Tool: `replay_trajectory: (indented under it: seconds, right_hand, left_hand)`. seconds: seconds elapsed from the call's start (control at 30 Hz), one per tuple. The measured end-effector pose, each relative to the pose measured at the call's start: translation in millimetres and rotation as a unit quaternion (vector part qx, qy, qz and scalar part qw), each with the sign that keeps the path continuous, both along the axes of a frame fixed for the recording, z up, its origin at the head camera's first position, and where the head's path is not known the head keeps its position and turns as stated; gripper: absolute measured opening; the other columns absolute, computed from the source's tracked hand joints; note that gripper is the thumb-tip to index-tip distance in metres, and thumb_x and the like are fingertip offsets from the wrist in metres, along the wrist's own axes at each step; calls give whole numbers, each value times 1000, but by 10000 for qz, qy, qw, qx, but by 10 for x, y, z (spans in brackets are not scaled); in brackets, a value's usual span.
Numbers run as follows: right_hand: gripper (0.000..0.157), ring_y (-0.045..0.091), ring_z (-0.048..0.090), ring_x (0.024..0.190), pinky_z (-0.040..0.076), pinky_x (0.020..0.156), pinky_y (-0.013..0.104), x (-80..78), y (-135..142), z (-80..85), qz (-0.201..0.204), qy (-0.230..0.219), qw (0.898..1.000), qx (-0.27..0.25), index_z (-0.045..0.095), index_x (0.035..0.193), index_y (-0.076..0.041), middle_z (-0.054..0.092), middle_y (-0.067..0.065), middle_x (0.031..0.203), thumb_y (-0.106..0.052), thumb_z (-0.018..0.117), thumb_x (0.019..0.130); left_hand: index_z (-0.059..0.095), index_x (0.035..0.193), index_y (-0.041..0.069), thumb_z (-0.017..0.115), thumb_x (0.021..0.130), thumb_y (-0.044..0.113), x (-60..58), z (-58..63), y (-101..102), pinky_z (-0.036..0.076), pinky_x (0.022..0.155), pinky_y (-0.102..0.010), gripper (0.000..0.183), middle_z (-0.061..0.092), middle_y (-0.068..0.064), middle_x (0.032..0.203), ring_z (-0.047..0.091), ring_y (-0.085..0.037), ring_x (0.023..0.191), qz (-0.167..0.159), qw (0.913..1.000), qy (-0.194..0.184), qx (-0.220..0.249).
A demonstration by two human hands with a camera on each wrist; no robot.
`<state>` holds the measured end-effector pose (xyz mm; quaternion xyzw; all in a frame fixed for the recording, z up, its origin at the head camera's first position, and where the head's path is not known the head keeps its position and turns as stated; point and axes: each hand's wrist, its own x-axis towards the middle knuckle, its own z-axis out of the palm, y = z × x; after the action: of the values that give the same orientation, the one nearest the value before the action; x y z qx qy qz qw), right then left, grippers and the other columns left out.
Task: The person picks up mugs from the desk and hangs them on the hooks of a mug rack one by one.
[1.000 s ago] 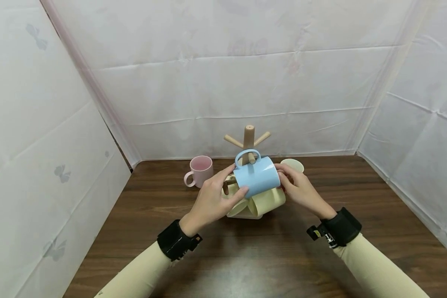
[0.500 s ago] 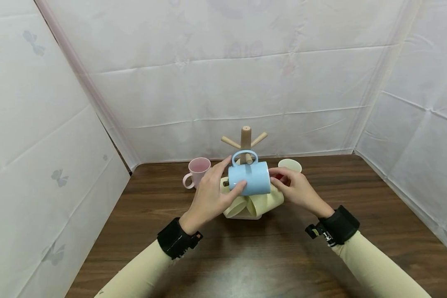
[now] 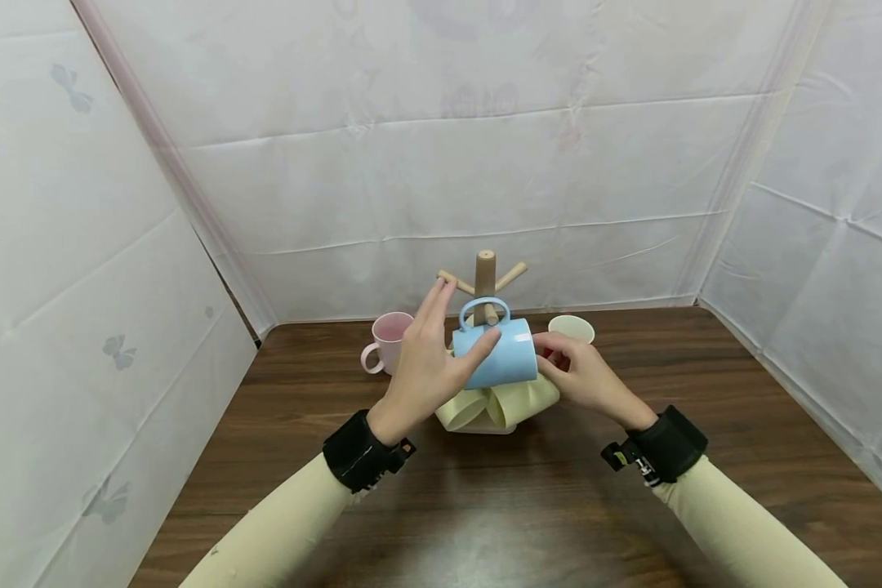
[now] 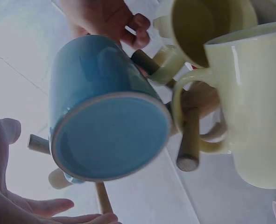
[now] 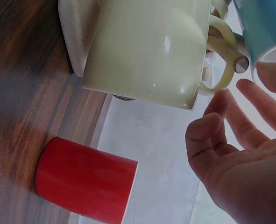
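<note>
A light blue mug (image 3: 501, 353) lies sideways at a wooden mug tree (image 3: 486, 273), its handle looped around a front peg. My left hand (image 3: 429, 359) is beside its base with fingers straight; the left wrist view shows a gap between hand and mug. My right hand (image 3: 584, 374) holds the mug's rim with its fingertips, though part of that contact is hidden. Pale yellow mugs (image 3: 523, 400) hang lower on the tree, their handles over pegs. In the right wrist view, one yellow mug (image 5: 147, 51) is close to my right fingers (image 5: 222, 112).
A pink mug (image 3: 391, 335) stands left of the tree on the dark wooden table (image 3: 301, 392). Behind my right hand is a white-rimmed mug (image 3: 572, 328); the right wrist view shows a red cup (image 5: 86, 179). White cloth walls (image 3: 412, 180) surround the table.
The blue mug has levelled out and shifted slightly left. My left hand has come off it, its fingers straightening upward. The right hand stays at the rim.
</note>
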<state>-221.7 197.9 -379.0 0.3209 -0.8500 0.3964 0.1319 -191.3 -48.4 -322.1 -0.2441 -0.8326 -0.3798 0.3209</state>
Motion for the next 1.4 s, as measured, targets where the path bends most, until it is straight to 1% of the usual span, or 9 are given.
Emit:
replay_trajectory:
  seconds: [0.13,0.23,0.5,0.73,0.87,0.97,1.1,1.23,1.4]
  right_hand:
    - [25,11,50,66,45,56,32,-1,-16,2,65,4,10000,-11,59,118,-28,59,-8,90,-29,54,94]
    - [24,11,49,66,43,57,32,1,-24,-1,51,26,10000,-13,59,119,-27,59,-11,96,-27,52,95]
    - [26,9,51,70,44,60,32,2,-26,-32,125,73,9999,21,58,120,-30,59,-13,106,-28,53,95]
    - [28,9,47,62,41,54,30,-14,-17,-62,203,253,9995,49,60,118,-32,58,-13,112,-20,54,94]
    - [29,9,45,59,40,52,30,-14,-11,-63,217,314,9992,116,60,119,-32,58,-12,114,-20,55,94]
    - [28,10,44,58,39,52,31,-10,-15,-65,173,309,9993,119,61,119,-31,59,-11,116,-22,55,93]
    - [27,12,45,59,40,52,31,13,-24,-68,146,319,9993,106,63,118,-25,59,-5,120,-18,56,93]
    - [27,13,46,60,40,52,30,26,-25,-64,206,392,9990,107,64,117,-18,59,2,121,-13,58,91]
    - [25,13,48,61,42,53,31,31,-19,-75,142,344,9993,-12,66,113,-20,59,-1,121,-14,60,90]
  left_hand:
    - [32,144,13,59,82,57,1,31,36,36,100,-42,81,27,-7,148,26,-18,132,96,9996,-259,63]
    - [33,143,12,59,82,57,4,38,56,37,99,-41,80,27,-9,148,27,-19,132,163,9994,-292,98]
    - [38,141,12,60,83,55,5,30,99,42,94,-40,76,31,-19,145,34,-21,127,264,9995,-163,79]
    - [42,138,12,61,82,54,-1,27,102,43,93,-40,72,33,-21,143,36,-24,125,208,9997,-26,138]
    - [45,136,12,61,83,53,0,29,102,43,93,-40,69,32,-23,142,37,-26,124,202,9997,23,158]
    - [50,133,13,62,83,52,-1,31,101,42,94,-40,64,33,-25,141,36,-27,125,144,9997,76,170]
    - [57,127,19,61,85,48,-1,35,102,41,95,-42,51,30,-29,140,35,-30,125,-51,9998,169,135]
    - [61,122,27,61,86,45,6,41,100,42,94,-44,40,26,-31,141,41,-34,119,-201,9994,217,151]
    - [61,120,33,62,86,44,11,44,88,42,93,-43,36,24,-30,142,48,-33,111,-289,9993,166,174]
